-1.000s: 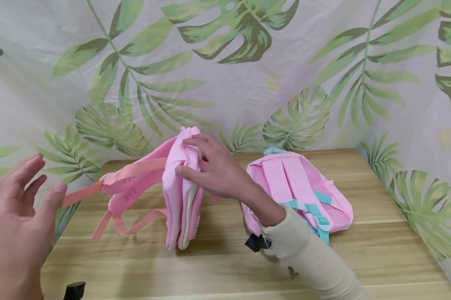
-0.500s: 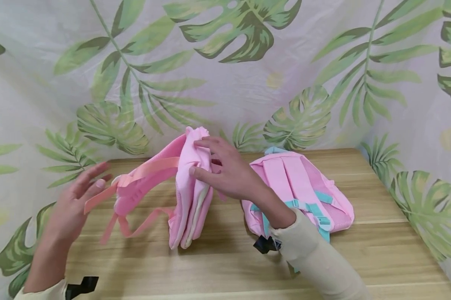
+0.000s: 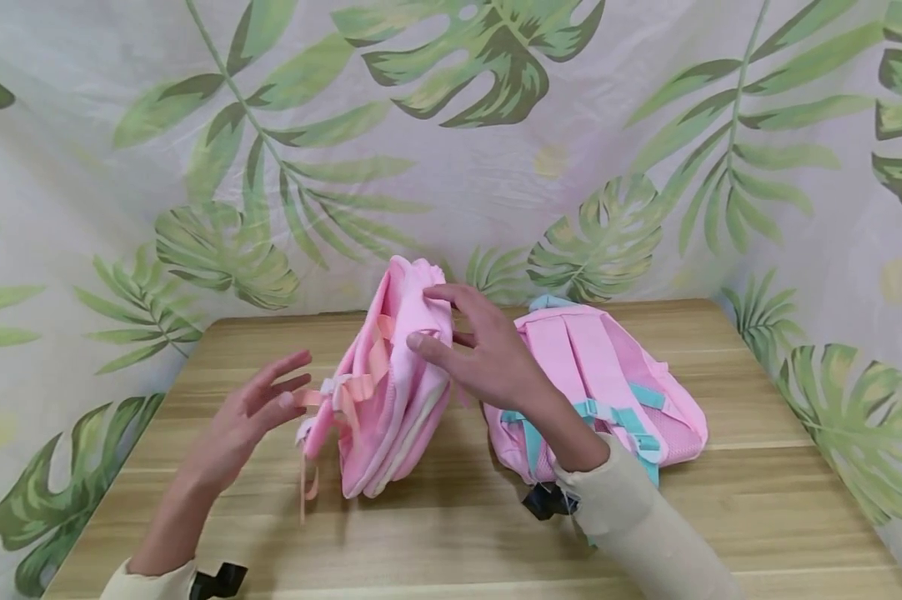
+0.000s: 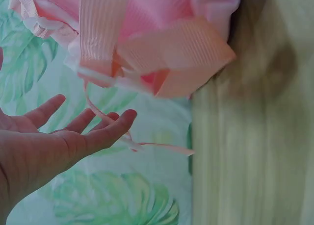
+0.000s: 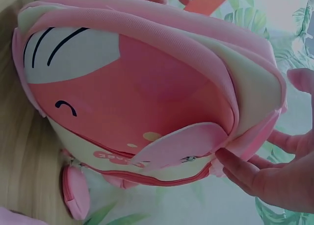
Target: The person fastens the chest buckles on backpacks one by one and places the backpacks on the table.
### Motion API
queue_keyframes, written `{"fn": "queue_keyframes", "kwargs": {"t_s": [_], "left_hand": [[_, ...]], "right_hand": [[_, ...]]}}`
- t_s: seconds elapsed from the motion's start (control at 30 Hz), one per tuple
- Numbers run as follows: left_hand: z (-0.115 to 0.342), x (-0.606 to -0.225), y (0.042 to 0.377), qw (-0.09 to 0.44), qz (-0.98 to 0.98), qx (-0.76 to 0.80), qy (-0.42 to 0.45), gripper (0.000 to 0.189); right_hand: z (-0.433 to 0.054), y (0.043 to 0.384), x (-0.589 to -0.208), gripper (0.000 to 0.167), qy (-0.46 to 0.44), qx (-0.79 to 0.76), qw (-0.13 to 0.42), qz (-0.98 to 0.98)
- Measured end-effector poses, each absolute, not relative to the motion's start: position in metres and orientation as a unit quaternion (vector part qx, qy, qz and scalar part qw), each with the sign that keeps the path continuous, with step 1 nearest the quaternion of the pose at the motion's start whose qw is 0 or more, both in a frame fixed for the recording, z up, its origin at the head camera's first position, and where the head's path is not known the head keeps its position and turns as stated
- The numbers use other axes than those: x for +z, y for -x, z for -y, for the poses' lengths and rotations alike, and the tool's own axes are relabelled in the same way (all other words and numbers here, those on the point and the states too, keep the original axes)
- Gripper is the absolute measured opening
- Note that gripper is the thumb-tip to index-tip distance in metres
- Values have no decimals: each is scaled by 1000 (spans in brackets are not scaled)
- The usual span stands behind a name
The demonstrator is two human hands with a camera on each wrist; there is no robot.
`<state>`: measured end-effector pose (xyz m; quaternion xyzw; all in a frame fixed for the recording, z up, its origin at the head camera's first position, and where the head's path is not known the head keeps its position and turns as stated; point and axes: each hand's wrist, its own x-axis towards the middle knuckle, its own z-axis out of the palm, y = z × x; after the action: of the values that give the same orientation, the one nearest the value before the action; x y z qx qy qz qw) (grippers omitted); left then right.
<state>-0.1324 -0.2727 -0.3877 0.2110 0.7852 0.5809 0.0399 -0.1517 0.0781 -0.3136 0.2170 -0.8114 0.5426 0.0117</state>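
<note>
A pink backpack (image 3: 409, 400) stands tilted on the table, its peach webbing straps (image 3: 357, 392) facing left. My right hand (image 3: 496, 350) holds its upper part, thumb on the near side and fingers towards the front. The right wrist view shows the front panel (image 5: 167, 83) with a red and white cartoon face, and my fingertips (image 5: 230, 161) against it. My left hand (image 3: 241, 425) hovers beside the straps with fingers extended. Behind those fingers a thin strap (image 4: 162, 145) dangles in the left wrist view; whether they touch it I cannot tell.
A second pink backpack (image 3: 589, 342) with turquoise straps lies on the wooden table (image 3: 751, 508) to the right, partly behind my right forearm. A small pink pouch (image 5: 76, 193) hangs by the first backpack. Leaf-patterned cloth (image 3: 488, 192) rises behind the table.
My left hand has moved right from the far left towards the backpack. The straps have swung in closer to the bag. My right hand has shifted right, and the backpack's top leans that way.
</note>
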Motion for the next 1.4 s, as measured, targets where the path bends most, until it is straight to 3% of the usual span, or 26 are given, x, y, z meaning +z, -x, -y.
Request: {"fn": "queue_keyframes", "kwargs": {"t_s": [0.43,0.87,1.17,1.4], "left_hand": [[234,-415,133,95,-810,553,-172,69],[229,-430,131,77,-823,538,-166,77],[247,-434,133,65,-846,508,-151,79],[264,-432,134,38,-881,449,-141,80]], "right_hand": [[-94,145,-336,67,-171,577,18,798],[-97,143,-363,68,-171,598,13,783],[-81,141,-376,66,-179,617,-11,767],[-70,137,-393,74,-152,609,-36,778]]}}
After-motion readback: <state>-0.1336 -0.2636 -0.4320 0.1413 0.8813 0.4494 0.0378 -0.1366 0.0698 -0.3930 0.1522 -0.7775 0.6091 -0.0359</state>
